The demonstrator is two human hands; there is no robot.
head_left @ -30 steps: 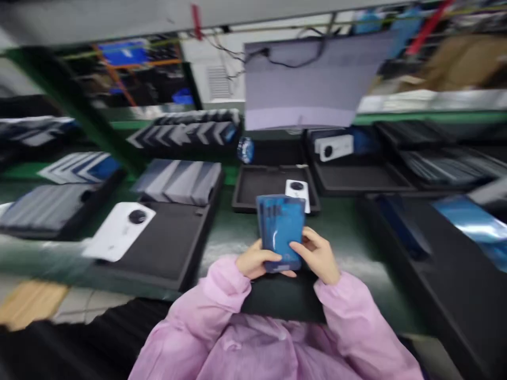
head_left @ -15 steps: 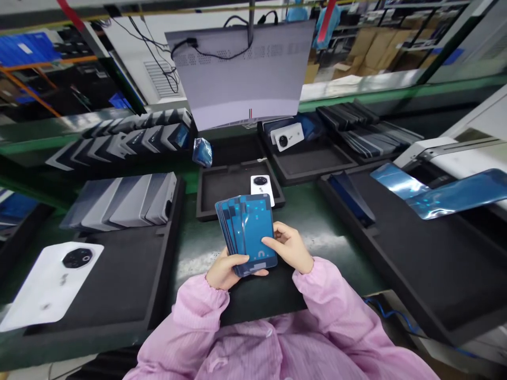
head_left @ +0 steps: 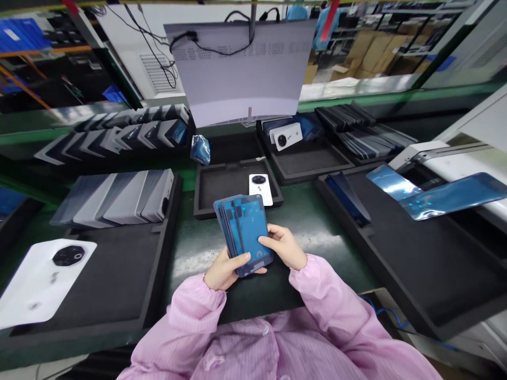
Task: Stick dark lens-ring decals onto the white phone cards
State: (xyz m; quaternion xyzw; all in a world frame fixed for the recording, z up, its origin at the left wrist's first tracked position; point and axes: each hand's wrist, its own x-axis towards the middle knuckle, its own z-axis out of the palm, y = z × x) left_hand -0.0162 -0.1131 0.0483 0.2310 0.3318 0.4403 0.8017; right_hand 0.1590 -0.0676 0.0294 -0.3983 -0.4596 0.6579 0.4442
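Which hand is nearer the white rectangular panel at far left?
Left. The left hand is right of the panel, gripping flat blue pieces; the right hand is farther right.

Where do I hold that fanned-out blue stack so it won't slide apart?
Probably pinch the blue stack near its bottom end, coming from the left, as the left hand does. Its layers bunch together there, while their tops fan out. It's flat, so thumb on front, fingers underneath.

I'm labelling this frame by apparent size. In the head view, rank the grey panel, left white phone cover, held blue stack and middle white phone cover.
1. Grey panel
2. Left white phone cover
3. Blue stack
4. Middle white phone cover
Nearness may enlarge the second and third; true sizes unsure.
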